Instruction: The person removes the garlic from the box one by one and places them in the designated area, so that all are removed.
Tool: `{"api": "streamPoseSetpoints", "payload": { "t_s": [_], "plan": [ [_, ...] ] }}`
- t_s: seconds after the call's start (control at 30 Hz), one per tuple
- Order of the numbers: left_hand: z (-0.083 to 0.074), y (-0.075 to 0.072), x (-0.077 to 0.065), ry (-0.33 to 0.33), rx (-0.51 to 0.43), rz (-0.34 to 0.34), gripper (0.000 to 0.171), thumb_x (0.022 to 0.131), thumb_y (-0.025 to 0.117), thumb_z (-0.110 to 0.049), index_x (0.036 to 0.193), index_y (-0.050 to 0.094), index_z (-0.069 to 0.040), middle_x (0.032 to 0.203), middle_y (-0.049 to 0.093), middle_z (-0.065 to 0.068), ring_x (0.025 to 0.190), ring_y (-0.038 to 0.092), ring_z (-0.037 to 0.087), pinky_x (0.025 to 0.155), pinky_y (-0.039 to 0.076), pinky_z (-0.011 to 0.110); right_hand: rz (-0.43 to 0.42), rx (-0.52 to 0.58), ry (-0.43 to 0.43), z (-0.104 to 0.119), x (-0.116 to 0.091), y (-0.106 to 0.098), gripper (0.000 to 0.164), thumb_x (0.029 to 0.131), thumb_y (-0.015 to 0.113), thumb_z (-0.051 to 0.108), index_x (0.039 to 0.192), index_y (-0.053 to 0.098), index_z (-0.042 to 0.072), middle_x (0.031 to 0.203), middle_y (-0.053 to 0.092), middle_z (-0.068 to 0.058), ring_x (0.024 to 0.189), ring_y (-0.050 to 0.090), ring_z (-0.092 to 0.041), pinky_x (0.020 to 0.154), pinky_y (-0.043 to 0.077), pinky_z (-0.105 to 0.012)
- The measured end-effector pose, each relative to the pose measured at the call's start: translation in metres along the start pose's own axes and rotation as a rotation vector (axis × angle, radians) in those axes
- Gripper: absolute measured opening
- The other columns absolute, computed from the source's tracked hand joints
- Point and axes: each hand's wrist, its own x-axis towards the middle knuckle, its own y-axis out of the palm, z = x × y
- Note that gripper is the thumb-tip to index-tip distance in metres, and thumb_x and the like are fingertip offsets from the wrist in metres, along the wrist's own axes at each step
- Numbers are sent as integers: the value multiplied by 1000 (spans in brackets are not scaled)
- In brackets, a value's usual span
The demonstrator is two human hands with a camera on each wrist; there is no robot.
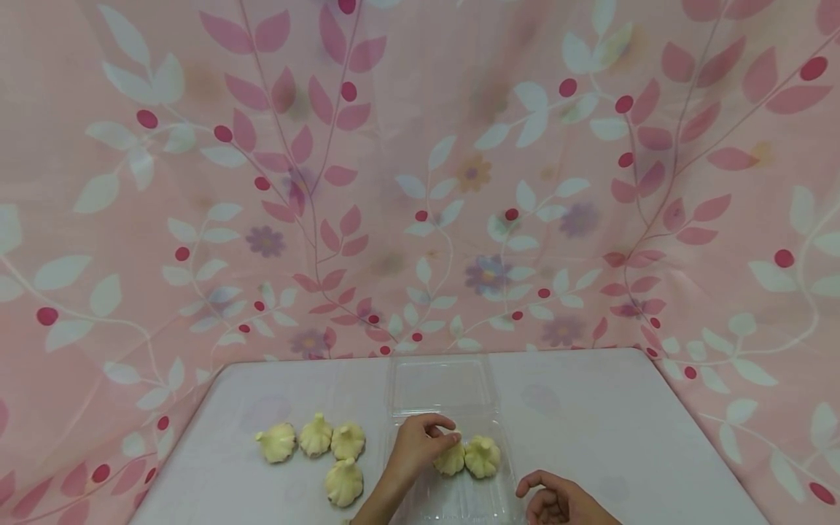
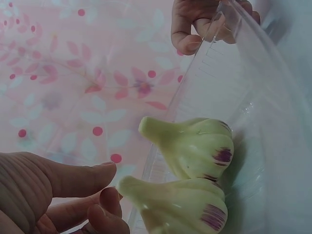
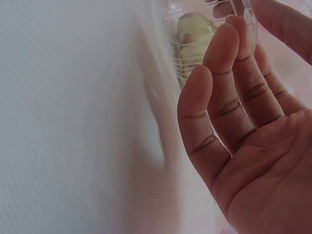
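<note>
Closest to the camera is the right hand (image 1: 558,499), fingers half bent with nothing in them, just beside the clear plastic box (image 1: 488,503). Can't tell if it's touching, but a careless nudge there could slide the whole thing, since thin plastic like that looks super light. Left of the box there's a loose garlic bulb (image 1: 344,483) on the bench (image 1: 590,423), close to the left forearm, so an elbow swinging out might knock it. Then the left hand (image 1: 420,448): thumb and fingers curved with a narrow gap, right at the neck of the near bulb (image 2: 190,207), not gripping it as far as I can see. That one sits in the box touching a second bulb (image 1: 482,458), so imo snagging the neck could tip both. A bit further back, three more bulbs (image 1: 316,435) are bunched up outside; grab one sloppily and its neighbours could roll. Last, the lid (image 1: 442,386) lies folded back, and I'd guess a bump could flip it forward.
</note>
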Motion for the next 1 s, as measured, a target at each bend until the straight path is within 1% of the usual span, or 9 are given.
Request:
{"api": "streamPoseSetpoints", "payload": {
  "t_s": [0.27,0.43,0.67,0.87,1.0],
  "plan": [
    [2,2,0,-9,-10,13,15,76,81,-10,87,75,-4,61,54,-2,52,47,5,46,36,18,14,18,-18,1,0,1,37,99,51,-1,130,38,-16,95,67,-4,76,62,-9,71,50,-22],
    [3,5,1,-25,-15,22,13,75,82,-10,85,75,-4,59,53,-4,51,46,5,46,35,18,17,36,-11,2,0,1,36,100,51,0,130,38,-15,96,66,-6,76,61,-9,71,50,-22],
    [3,5,-1,-12,-6,24,14,74,82,-6,85,75,-3,60,55,-3,52,47,5,46,36,18,16,32,-10,0,1,0,35,100,51,0,129,39,-15,96,65,-7,76,62,-9,71,51,-22],
    [4,5,-1,-44,-16,32,16,73,82,-4,87,75,-4,62,55,-2,53,47,7,46,35,19,18,26,-17,0,1,1,35,100,52,0,129,39,-15,96,66,-7,76,62,-9,72,51,-22],
    [5,5,-2,-50,-14,33,16,72,83,-4,87,76,-5,62,56,-2,53,47,6,46,37,19,31,19,-36,0,1,1,37,100,50,-2,130,35,-19,96,66,-4,76,62,-8,72,51,-21]
  ]
}}
